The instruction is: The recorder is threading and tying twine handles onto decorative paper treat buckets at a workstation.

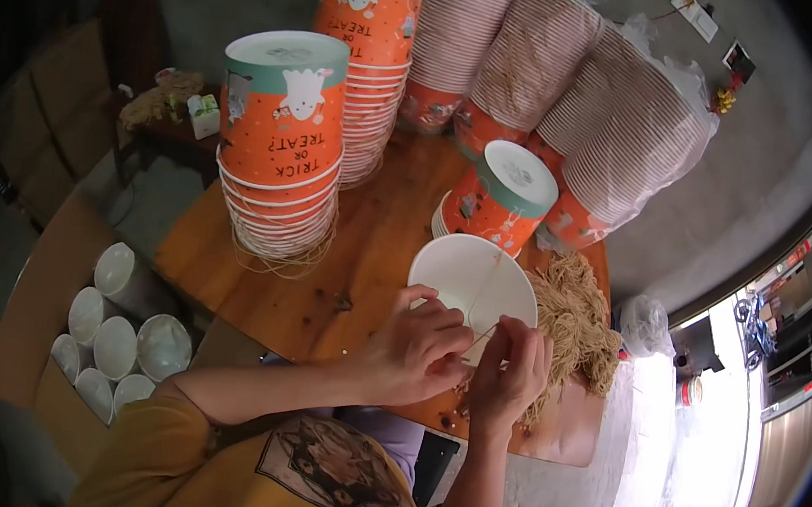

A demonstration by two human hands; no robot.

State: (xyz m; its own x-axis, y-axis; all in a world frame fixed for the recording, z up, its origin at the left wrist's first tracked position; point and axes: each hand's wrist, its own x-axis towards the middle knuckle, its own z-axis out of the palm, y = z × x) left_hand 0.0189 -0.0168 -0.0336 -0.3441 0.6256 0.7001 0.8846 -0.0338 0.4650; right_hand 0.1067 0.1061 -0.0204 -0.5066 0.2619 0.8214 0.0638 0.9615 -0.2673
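My left hand and my right hand are close together over the near side of a paper bucket with a white inside. Both hands are closed in a pinch on a thin tan cord that runs between them. A strand of it also shows across the bucket's white inside. The bucket tilts its mouth toward me. Just beyond it stands a short upside-down stack of orange and green paper buckets. A loose heap of tan cords lies to the right of my right hand.
A tall upside-down stack of orange buckets, with cords round its lower rims, stands on the left of the wooden table. More stacks, some in clear plastic, fill the back. A cardboard box of white-ended rolls or cups is at left.
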